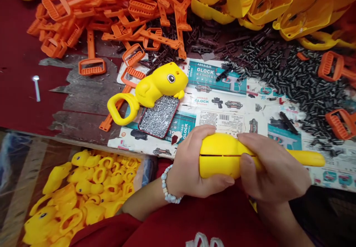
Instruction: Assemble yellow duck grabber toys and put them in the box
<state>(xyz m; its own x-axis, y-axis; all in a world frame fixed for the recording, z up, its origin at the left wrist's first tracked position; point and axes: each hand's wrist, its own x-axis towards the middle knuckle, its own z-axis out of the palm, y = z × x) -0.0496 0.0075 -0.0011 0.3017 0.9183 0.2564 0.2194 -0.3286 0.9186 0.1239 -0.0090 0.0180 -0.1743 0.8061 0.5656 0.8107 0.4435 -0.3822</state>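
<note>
My left hand (197, 162), with a pale beaded bracelet (168, 186) on its wrist, and my right hand (274, 169) both grip a yellow plastic toy body (222, 154). A dark seam runs lengthwise between its two halves, and its yellow handle (306, 158) sticks out to the right. Beyond my hands, a finished yellow animal-shaped toy (151, 87) with a ring handle lies on a printed cardboard sheet (222, 106). It rests against a small red-edged tray of metal pins (158, 116).
Heaps of orange plastic handles (111, 21) and small black plastic tubes (294, 80) lie at the back and right, with yellow shell halves (267, 6) at the top right. A bin of yellow toys (83, 191) sits at the lower left, beside the dark red table covering (22, 65).
</note>
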